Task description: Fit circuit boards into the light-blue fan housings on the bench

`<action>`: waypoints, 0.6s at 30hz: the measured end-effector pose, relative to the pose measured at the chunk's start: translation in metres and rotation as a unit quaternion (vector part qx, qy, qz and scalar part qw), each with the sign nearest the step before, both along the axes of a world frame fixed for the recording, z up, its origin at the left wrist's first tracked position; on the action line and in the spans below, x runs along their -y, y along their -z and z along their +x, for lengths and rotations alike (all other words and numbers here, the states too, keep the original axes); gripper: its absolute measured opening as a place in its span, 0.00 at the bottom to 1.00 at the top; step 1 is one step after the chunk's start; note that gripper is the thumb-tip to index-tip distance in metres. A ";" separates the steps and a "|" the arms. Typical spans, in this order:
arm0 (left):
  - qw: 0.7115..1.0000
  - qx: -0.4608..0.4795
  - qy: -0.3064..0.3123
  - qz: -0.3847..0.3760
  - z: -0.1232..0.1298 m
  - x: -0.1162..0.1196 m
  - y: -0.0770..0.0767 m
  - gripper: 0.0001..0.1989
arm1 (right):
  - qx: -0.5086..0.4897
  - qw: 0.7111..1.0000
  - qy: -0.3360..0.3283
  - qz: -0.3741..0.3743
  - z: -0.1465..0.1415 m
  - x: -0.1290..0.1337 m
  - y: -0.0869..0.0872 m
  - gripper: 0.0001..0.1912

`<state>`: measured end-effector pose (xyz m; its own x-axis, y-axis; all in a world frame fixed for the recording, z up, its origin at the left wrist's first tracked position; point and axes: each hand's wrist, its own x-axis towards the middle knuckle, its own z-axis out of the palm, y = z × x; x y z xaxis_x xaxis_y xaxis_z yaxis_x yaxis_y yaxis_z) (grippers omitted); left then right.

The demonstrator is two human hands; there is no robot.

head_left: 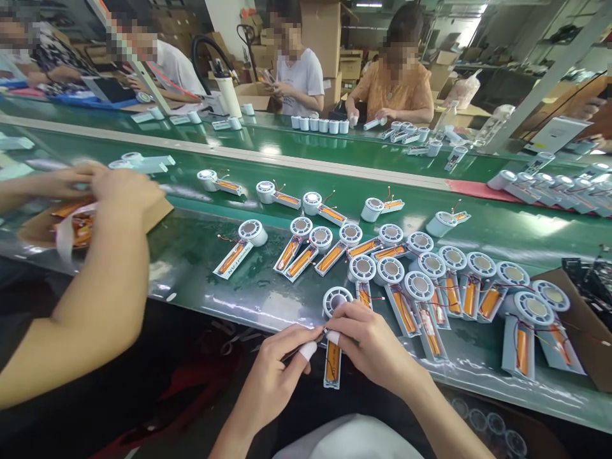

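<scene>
Just in front of me, an opened handheld fan (333, 366) hangs partly over the table's near edge, its orange battery showing in the handle. My left hand (282, 360) is left of the handle, thumb and fingers closed in a pinch; something dark and small shows between them. My right hand (370, 335) lies over the fan's neck, its fingertips pinched against the left ones at a tiny part too small to name. White covers sit on both thumbs. Several similar opened fans (418, 286) with batteries and thin red and black wires lie right of my hands.
A box of black parts (590, 287) stands at the right edge. At left a co-worker's arm (109, 242) reaches over a carton (36, 233) of orange batteries. More fans (312, 203) lie along the green belt (182, 210). People sit across the line.
</scene>
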<state>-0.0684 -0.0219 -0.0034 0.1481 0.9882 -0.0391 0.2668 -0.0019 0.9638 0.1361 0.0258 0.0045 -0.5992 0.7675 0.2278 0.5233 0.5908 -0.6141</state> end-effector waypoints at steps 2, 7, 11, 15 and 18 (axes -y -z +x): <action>1.000 0.003 0.010 0.004 -0.001 -0.003 0.000 0.15 | -0.009 1.000 0.002 -0.009 -0.001 0.000 0.000 0.10; 0.997 -0.057 0.005 0.058 0.000 -0.006 0.005 0.14 | -0.009 0.998 0.065 -0.009 -0.007 0.003 0.002 0.11; 0.978 -0.156 -0.060 0.123 0.000 -0.001 0.016 0.14 | -0.090 0.988 0.118 -0.048 0.003 0.010 0.000 0.12; 0.963 -0.209 -0.053 0.163 0.002 0.008 0.024 0.19 | -0.086 0.986 0.130 -0.063 0.012 0.023 0.003 0.17; 0.956 -0.234 -0.035 0.172 0.006 0.011 0.024 0.23 | -0.073 0.989 0.117 -0.045 0.005 0.027 0.013 0.15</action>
<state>-0.0621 -0.0331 -0.0273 0.1264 0.9612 0.2450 0.6795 -0.2639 0.6846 0.1408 -0.0013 -0.0083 -0.3692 0.9022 0.2228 0.5408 0.4036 -0.7380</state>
